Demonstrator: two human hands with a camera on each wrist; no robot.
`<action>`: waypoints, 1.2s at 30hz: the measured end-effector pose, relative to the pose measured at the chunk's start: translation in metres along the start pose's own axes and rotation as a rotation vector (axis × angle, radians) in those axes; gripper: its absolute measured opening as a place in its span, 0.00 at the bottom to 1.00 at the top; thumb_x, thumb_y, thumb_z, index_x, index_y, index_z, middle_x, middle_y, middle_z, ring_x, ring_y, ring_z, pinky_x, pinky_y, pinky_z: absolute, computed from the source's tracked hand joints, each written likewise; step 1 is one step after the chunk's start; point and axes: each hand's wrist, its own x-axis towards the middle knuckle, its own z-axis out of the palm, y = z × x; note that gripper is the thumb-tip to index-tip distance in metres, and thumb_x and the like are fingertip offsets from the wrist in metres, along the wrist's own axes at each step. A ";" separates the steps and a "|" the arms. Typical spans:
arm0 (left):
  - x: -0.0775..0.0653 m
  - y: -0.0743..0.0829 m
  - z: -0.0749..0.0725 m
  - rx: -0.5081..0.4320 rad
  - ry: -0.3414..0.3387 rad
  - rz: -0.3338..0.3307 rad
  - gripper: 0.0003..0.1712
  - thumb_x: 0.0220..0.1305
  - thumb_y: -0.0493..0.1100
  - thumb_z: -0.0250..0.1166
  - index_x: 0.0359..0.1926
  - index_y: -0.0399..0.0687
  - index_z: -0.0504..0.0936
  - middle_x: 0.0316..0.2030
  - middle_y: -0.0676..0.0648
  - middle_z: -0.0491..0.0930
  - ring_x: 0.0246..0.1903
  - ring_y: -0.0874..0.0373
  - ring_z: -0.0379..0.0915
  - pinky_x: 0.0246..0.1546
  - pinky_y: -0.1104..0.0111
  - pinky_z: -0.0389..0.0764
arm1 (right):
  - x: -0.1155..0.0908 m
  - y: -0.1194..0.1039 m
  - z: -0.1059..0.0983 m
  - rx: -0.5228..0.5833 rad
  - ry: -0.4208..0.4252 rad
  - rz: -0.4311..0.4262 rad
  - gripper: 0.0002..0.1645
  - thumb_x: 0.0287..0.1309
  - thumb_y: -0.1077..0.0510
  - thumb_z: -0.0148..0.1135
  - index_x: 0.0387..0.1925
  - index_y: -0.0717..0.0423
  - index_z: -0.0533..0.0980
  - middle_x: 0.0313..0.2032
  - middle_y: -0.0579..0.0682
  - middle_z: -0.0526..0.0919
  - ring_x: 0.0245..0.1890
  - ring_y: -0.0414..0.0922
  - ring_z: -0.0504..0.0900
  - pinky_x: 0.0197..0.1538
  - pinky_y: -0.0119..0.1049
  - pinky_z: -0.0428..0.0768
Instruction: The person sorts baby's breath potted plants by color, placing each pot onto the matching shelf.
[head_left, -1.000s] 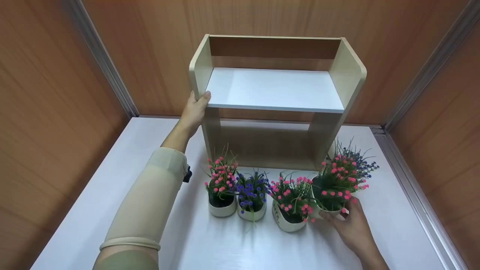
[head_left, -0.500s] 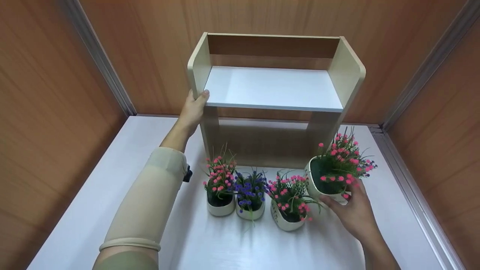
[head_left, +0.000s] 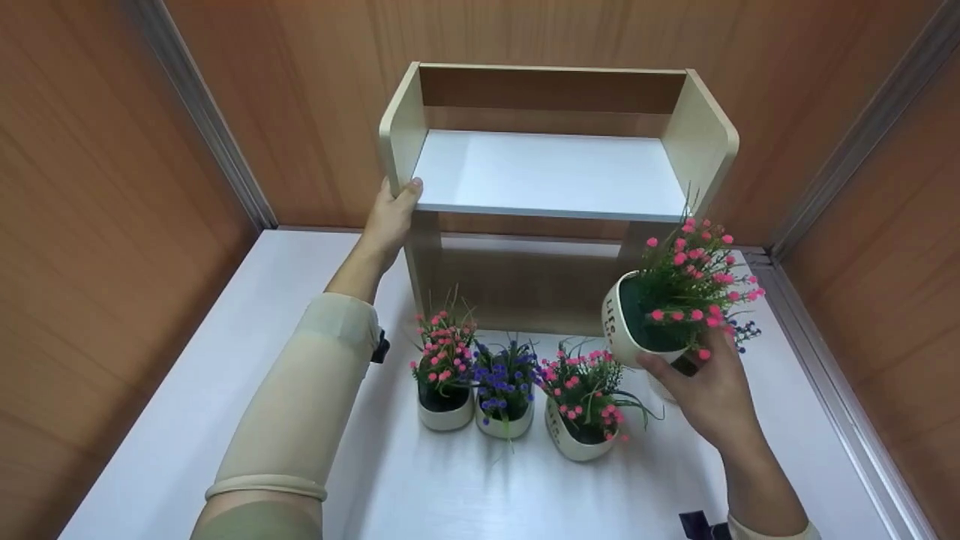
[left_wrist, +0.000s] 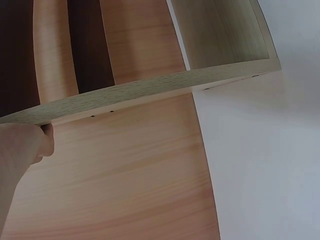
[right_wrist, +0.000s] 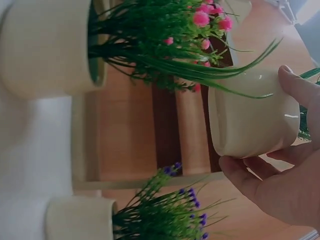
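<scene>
My left hand (head_left: 386,225) grips the left side panel of a two-tier wooden shelf (head_left: 555,172), thumb at the front edge. The left wrist view shows the panel edge (left_wrist: 145,87) with my fingers (left_wrist: 46,142) tucked beneath it. In my right hand (head_left: 709,397) is a white potted plant (head_left: 624,322) with pink flowers, raised off the table and tilted. Thumb and fingers hold the pot's sides, and its smooth wall (right_wrist: 255,115) shows in the right wrist view. Its flowers partly cover the shelf's right panel.
On the white table (head_left: 450,495) before the shelf stand a pink-flowered pot (head_left: 445,416), a purple-flowered pot (head_left: 504,426) and another pink-flowered pot (head_left: 574,444). A further purple-flowered plant (right_wrist: 80,220) stands at the right, mostly hidden in the head view. Wood-grain walls (head_left: 97,150) enclose the table.
My right hand has lifted the pink-flowered potted plant from near the table up toward the shelf's right side. The left hand keeps its grip on the shelf.
</scene>
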 end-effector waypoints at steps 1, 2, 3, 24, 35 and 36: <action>0.000 0.000 0.000 0.001 0.001 0.000 0.40 0.77 0.58 0.49 0.79 0.52 0.44 0.79 0.43 0.49 0.81 0.48 0.39 0.81 0.50 0.41 | 0.003 -0.002 0.000 0.012 0.000 -0.015 0.49 0.55 0.47 0.76 0.73 0.38 0.59 0.66 0.52 0.66 0.67 0.64 0.74 0.58 0.55 0.80; 0.000 0.000 0.000 0.006 0.003 -0.004 0.39 0.77 0.59 0.49 0.79 0.52 0.45 0.79 0.43 0.49 0.81 0.48 0.39 0.81 0.50 0.41 | 0.007 -0.004 0.001 0.023 0.002 -0.029 0.49 0.54 0.48 0.76 0.73 0.38 0.60 0.66 0.52 0.65 0.67 0.64 0.74 0.59 0.55 0.79; 0.000 0.000 0.000 0.017 0.008 -0.009 0.39 0.77 0.59 0.49 0.79 0.52 0.45 0.79 0.43 0.50 0.81 0.47 0.40 0.81 0.50 0.42 | 0.011 -0.007 0.001 0.035 0.002 -0.041 0.49 0.54 0.49 0.76 0.73 0.36 0.61 0.66 0.51 0.64 0.68 0.64 0.73 0.59 0.55 0.79; 0.000 -0.003 -0.001 0.063 0.038 -0.105 0.48 0.74 0.66 0.49 0.81 0.53 0.36 0.82 0.45 0.38 0.82 0.49 0.31 0.82 0.51 0.39 | 0.064 -0.074 -0.013 0.037 0.183 -0.206 0.49 0.55 0.54 0.76 0.73 0.36 0.60 0.69 0.43 0.66 0.70 0.46 0.69 0.68 0.52 0.76; 0.002 -0.006 0.002 0.035 0.038 -0.012 0.39 0.77 0.61 0.48 0.79 0.54 0.45 0.78 0.45 0.50 0.81 0.48 0.40 0.81 0.48 0.40 | 0.096 -0.078 -0.010 0.012 0.145 -0.074 0.51 0.52 0.34 0.72 0.73 0.32 0.58 0.67 0.50 0.62 0.70 0.50 0.68 0.72 0.54 0.71; 0.002 -0.006 0.002 0.035 0.039 -0.013 0.39 0.77 0.61 0.48 0.79 0.54 0.45 0.78 0.45 0.50 0.80 0.48 0.40 0.81 0.48 0.40 | 0.099 -0.077 -0.010 0.007 0.142 -0.067 0.51 0.52 0.34 0.72 0.73 0.32 0.57 0.67 0.51 0.61 0.71 0.51 0.67 0.73 0.55 0.70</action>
